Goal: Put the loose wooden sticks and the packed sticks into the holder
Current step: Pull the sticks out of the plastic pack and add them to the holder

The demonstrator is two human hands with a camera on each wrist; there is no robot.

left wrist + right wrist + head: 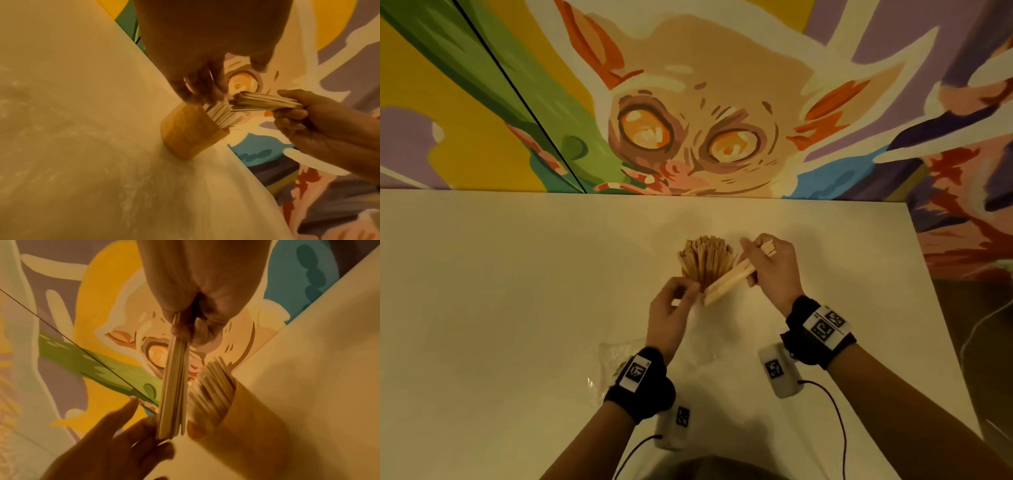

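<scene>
A round wooden holder (185,134) stands on the white table (517,291), packed with upright wooden sticks (705,257). My right hand (756,263) grips a bundle of sticks (726,284) just right of the holder; the bundle slants down toward me. My left hand (693,291) is at the bundle's near end, fingers loosely bent and touching it. In the right wrist view the bundle (174,386) runs from my right fingers (195,327) down to my left hand (115,434), beside the holder (246,418). The left wrist view shows my right hand (308,116) holding the bundle (267,102) over the holder's sticks (222,115).
A crumpled clear plastic wrapper (613,356) lies on the table under my left wrist. A painted mural wall (688,120) rises right behind the table's far edge. The table's right edge (941,308) is close to my right arm.
</scene>
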